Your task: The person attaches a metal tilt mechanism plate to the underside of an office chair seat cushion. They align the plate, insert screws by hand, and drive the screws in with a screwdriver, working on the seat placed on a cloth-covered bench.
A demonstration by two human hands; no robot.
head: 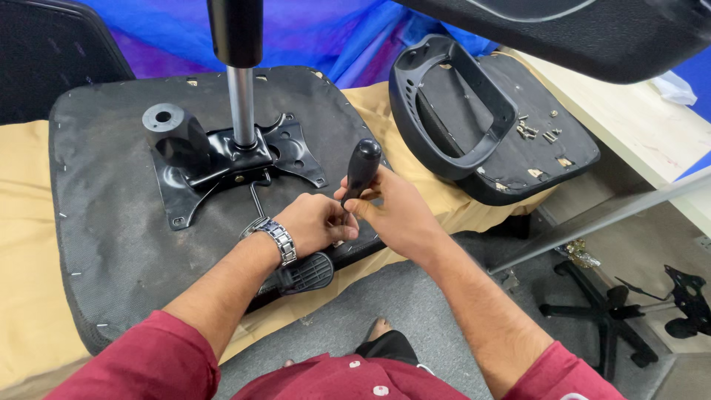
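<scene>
head view looks down on both hands meeting at the near edge of an upturned chair seat (96, 222); the right hand (392, 211) is closed around a screwdriver with a black handle (363, 167), the handle standing up and tilted slightly away, its thin shaft running down between the fingers, and the tip is hidden behind the hands; the left hand (318, 222), with a metal wristwatch (278, 238) on the wrist, is curled with its fingertips pinched at the shaft, touching the right hand, though what else it may grip there cannot be told; just below the left wrist a black ribbed lever paddle (307, 272) sticks out past the seat edge; farther up the seat a black metal mechanism plate (237, 159) sits with a silver gas cylinder (241, 104) rising upright from it and a short black tube (174, 133) beside it on the left; the seat lies on tan cloth (29, 244); to the right rests a second black chair part with a looped plastic frame (452, 104) and small loose screws (529, 132) on it; a wheeled chair base (607, 311) stands on the floor at the far right
</scene>
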